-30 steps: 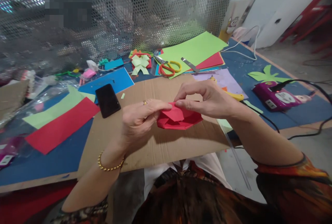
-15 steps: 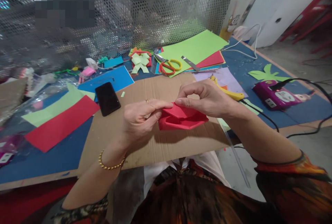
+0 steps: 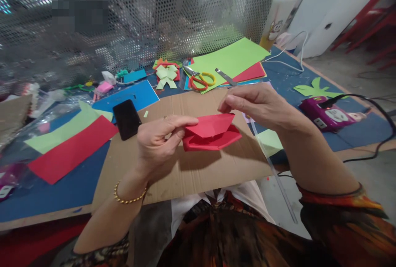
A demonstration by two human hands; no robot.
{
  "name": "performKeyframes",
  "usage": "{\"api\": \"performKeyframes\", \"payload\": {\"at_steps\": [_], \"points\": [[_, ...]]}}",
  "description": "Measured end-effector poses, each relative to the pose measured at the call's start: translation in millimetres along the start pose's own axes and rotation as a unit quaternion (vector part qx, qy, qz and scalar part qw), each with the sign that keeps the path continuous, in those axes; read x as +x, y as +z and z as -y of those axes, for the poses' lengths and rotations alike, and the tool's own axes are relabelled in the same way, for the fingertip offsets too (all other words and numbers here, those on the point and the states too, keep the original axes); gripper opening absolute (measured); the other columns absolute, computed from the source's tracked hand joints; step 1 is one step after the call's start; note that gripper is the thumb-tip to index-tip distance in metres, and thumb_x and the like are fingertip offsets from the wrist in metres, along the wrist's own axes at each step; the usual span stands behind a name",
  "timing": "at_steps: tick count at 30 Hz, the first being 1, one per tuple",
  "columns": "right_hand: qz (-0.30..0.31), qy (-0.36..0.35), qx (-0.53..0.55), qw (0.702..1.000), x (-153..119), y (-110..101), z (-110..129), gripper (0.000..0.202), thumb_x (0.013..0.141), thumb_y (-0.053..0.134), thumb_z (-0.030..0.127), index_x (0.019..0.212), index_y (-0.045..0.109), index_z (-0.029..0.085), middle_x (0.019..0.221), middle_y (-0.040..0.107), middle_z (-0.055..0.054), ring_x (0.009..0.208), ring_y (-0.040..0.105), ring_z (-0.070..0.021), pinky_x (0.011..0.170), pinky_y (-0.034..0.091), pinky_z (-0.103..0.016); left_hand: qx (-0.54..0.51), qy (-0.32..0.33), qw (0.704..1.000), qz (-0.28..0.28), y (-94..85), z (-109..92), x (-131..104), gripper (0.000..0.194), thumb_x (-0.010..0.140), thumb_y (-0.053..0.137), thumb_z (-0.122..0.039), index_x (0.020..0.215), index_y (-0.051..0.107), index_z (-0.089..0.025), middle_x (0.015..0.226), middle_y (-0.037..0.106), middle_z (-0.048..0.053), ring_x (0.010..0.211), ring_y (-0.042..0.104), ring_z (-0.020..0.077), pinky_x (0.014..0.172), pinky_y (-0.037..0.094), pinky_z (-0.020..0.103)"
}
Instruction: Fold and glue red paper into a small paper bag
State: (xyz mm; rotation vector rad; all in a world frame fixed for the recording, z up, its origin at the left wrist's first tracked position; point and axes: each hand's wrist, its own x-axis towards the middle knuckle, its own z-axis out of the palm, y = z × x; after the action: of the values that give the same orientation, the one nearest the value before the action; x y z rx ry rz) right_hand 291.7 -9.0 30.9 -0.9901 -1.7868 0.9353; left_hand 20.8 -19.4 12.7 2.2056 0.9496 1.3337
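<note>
A folded red paper piece [image 3: 210,126], with an open pocket facing me, is held above a brown cardboard sheet [image 3: 173,178]. My left hand [image 3: 162,137] pinches its left end between thumb and fingers. My right hand [image 3: 252,104] is just behind the upper right corner of the paper, loosely bent, with no grip on it to be seen. Its fingertips point down and are partly hidden by the thumb.
A black phone [image 3: 126,119] and a red paper strip [image 3: 72,149] lie at left. Scissors [image 3: 199,79] and a metal clipper-like tool [image 3: 225,76] rest on green sheets [image 3: 232,58]. A purple power adapter [image 3: 321,112] with cables stands right; a drink cup [image 3: 278,19] behind.
My right hand has let go of the red paper's top edge and moved up and right. My left hand has shifted slightly left with the paper, whose upper flap now shows more fully.
</note>
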Motion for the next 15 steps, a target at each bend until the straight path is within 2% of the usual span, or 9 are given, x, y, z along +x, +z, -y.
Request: {"api": "performKeyframes", "payload": {"at_steps": [2, 4, 7, 10, 15], "points": [[-0.026, -0.004, -0.004, 1.000, -2.8, -5.1, 0.2, 0.026, 0.089, 0.084, 0.050, 0.082, 0.086, 0.025, 0.083, 0.080, -0.004, 0.082, 0.070, -0.0186, 0.077, 0.054, -0.032, -0.001, -0.006, 1.000, -0.017, -1.5, 1.2, 1.5, 0.022, 0.093, 0.070, -0.020, 0.092, 0.090, -0.029, 0.087, 0.087, 0.002, 0.074, 0.078, 0.0168, 0.068, 0.061, 0.026], [-0.019, -0.002, 0.010, 1.000, -5.2, -7.8, 0.3, 0.016, 0.084, 0.087, 0.042, 0.090, 0.088, 0.026, 0.091, 0.083, -0.003, 0.087, 0.073, -0.0199, 0.081, 0.058, -0.034, -0.013, -0.013, 0.999, -0.039, -2.2, 2.9, 2.7, 0.017, 0.092, 0.074, -0.023, 0.089, 0.089, -0.028, 0.086, 0.086, 0.002, 0.075, 0.078, 0.0171, 0.068, 0.061, 0.025], [0.005, -0.010, 0.027, 1.000, -5.9, -5.8, -1.2, 0.021, 0.081, 0.086, 0.034, 0.101, 0.088, 0.027, 0.101, 0.085, -0.003, 0.090, 0.076, -0.0206, 0.084, 0.062, -0.035, -0.037, -0.037, 0.997, -0.065, -0.4, 6.0, 2.4, 0.011, 0.092, 0.078, -0.026, 0.089, 0.089, -0.026, 0.087, 0.086, 0.003, 0.078, 0.079, 0.0177, 0.070, 0.064, 0.024], [0.006, -0.040, 0.022, 0.999, -3.8, 2.5, -4.7, 0.021, 0.082, 0.082, 0.031, 0.101, 0.089, 0.025, 0.095, 0.084, -0.004, 0.085, 0.075, -0.0188, 0.078, 0.061, -0.032, -0.075, -0.063, 0.992, -0.085, 3.4, 7.9, -0.1, 0.010, 0.092, 0.081, -0.028, 0.091, 0.090, -0.025, 0.088, 0.086, 0.004, 0.078, 0.080, 0.0172, 0.069, 0.064, 0.023], [-0.050, -0.047, 0.049, 0.996, -2.6, 19.8, -8.3, 0.017, 0.083, 0.077, 0.030, 0.093, 0.090, 0.024, 0.082, 0.079, -0.002, 0.072, 0.066, -0.0155, 0.065, 0.053, -0.029, -0.120, -0.125, 0.981, -0.082, 6.4, 6.3, -3.9, 0.009, 0.092, 0.082, -0.024, 0.091, 0.090, -0.027, 0.091, 0.087, 0.004, 0.082, 0.081, 0.0171, 0.072, 0.066, 0.023]]}}
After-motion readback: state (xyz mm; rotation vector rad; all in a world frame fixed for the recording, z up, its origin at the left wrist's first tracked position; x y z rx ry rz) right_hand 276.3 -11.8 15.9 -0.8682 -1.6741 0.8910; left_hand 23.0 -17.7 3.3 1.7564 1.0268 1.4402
